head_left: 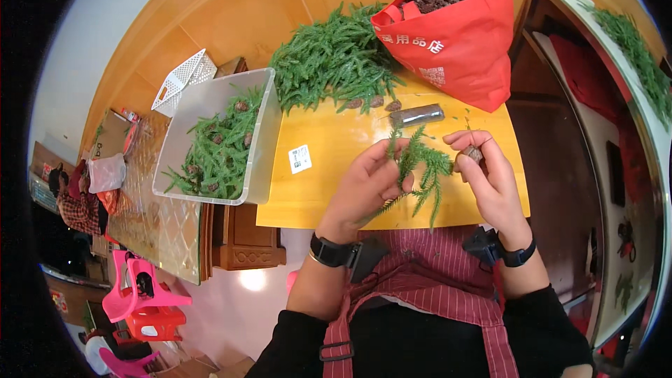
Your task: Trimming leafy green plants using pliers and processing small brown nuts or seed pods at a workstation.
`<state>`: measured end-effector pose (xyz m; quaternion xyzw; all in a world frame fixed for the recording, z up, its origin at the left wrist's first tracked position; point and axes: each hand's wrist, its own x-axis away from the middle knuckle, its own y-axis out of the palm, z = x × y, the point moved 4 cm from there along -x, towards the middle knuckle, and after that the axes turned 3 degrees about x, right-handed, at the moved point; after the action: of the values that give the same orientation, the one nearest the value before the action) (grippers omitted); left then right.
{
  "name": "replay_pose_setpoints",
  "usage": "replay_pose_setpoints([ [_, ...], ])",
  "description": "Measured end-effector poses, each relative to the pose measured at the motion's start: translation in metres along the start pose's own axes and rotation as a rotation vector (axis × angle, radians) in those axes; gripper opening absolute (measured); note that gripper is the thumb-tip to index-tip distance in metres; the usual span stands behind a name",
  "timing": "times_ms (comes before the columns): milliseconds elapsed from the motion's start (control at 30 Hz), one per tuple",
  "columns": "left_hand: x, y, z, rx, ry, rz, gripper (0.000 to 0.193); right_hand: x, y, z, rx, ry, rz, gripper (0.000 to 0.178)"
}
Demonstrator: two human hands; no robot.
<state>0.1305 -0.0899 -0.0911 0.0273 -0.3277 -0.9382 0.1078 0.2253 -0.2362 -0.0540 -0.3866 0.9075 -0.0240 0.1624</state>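
Observation:
My left hand point(360, 185) is closed around the stem of a green artificial pine sprig point(432, 162), whose needled twigs fan out to the right over the yellow table point(315, 196). A brown pine cone point(472, 155) is pinched between the fingers of my right hand point(498, 180), just right of the sprig and apart from it. A thin strand stands up above the cone. Beyond my hands lies a dark bundle of thin sticks or wires in clear wrap point(417, 115). Several loose pine cones point(393, 106) rest near it.
A heap of green sprigs point(332, 56) covers the table's far side, beside a red bag point(455, 45) filled with pine cones. At left, a translucent tub point(263, 133) holds sprigs with cones. A white label point(300, 159) lies on the table. Pink chairs point(140, 290) and people are farther left.

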Motion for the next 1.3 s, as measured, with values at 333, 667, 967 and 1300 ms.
replay_pose_setpoints([
  [333, -0.011, 0.023, -0.009, -0.278, 0.255, 0.022, 0.053, 0.000, 0.003, 0.012, 0.071, 0.013, -0.031, 0.023],
  [667, -0.010, 0.030, -0.012, -0.544, 0.401, 0.103, 0.039, 0.004, 0.006, 0.004, 0.111, 0.043, -0.011, 0.024],
  [967, -0.002, 0.027, -0.011, -0.222, 0.279, 0.070, 0.023, 0.004, 0.002, 0.007, 0.070, 0.124, 0.004, 0.021],
  [1300, -0.005, 0.022, -0.009, -0.212, 0.213, -0.001, 0.014, 0.003, -0.001, 0.009, 0.067, 0.176, -0.010, 0.021],
])
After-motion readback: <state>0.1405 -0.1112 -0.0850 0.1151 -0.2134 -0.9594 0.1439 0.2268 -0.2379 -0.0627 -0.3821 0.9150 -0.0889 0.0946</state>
